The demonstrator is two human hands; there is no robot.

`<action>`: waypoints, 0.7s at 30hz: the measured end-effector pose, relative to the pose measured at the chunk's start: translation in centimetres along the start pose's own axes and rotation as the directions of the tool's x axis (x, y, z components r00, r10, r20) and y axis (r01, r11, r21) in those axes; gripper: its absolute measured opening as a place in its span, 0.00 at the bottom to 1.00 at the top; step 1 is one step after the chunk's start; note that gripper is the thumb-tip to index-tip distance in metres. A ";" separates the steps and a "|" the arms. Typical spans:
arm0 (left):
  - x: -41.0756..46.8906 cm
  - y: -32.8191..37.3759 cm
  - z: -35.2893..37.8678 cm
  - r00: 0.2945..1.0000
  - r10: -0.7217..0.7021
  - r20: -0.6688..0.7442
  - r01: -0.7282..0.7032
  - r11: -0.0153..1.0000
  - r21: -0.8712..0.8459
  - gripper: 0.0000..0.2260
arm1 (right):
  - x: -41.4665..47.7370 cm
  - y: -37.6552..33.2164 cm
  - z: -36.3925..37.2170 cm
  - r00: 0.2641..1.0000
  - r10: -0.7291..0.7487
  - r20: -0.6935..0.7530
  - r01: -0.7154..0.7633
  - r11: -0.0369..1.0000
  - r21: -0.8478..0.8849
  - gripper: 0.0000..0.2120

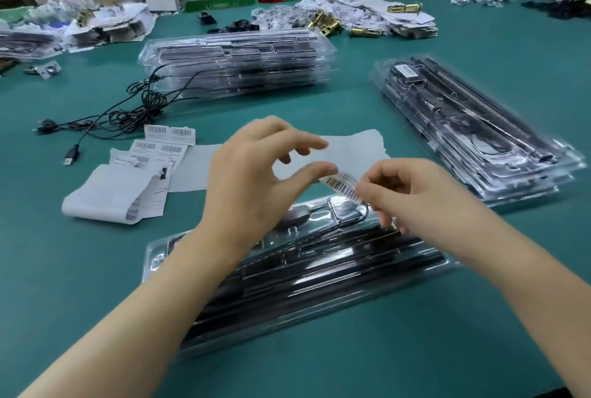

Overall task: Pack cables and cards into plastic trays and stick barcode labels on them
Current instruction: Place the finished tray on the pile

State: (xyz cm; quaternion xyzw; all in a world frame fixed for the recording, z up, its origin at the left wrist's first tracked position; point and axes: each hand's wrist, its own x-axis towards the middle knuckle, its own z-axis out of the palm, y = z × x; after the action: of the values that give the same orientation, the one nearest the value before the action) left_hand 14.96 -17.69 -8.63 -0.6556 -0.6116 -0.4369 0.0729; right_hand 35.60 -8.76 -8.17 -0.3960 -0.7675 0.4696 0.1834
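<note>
Nearest me a clear plastic tray [319, 273] lies slantwise on the green table [415, 349], packed with dark rods and a cable. Above its far end I hold a barcode label [343, 185] between both hands: my left hand [256, 180] touches one end with the thumb tip, the other fingers fanned loosely, and my right hand [412, 193] pinches the opposite end with curled fingers. Beyond lie backing paper [351, 150] and label sheets [160, 148], a loose black cable [128, 113], then two stacks of filled trays [236, 62], one ahead, one at right.
</note>
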 end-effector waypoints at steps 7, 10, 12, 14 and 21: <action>-0.1 0.9 1.7 0.960 -0.152 0.237 0.191 0.970 -0.151 0.09 | -0.2 0.4 -1.9 0.996 -0.087 0.026 0.090 0.982 -0.164 0.08; -0.2 1.2 1.9 0.949 -0.190 0.252 0.239 0.955 -0.178 0.06 | -0.1 0.4 -2.3 0.994 -0.062 0.085 0.080 0.970 -0.229 0.07; -0.3 1.3 2.2 0.922 -0.238 0.305 0.303 0.935 -0.185 0.05 | 0.0 0.5 -2.6 0.993 -0.052 0.108 0.079 0.962 -0.261 0.06; -0.4 1.3 2.5 0.882 -0.307 0.357 0.392 0.898 -0.197 0.05 | 0.3 0.8 -3.0 0.996 -0.040 0.080 0.059 0.965 -0.256 0.06; -0.9 1.4 4.3 0.753 -0.548 0.364 0.647 0.717 -0.260 0.06 | 3.1 1.8 -2.8 0.993 0.119 0.029 -0.113 0.981 -0.157 0.13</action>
State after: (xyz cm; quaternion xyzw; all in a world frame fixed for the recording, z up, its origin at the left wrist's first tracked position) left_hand 18.35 -16.00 -11.18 -0.4732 -0.7018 -0.4535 -0.2791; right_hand 36.27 -4.31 -8.60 -0.4440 -0.7807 0.4258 0.1099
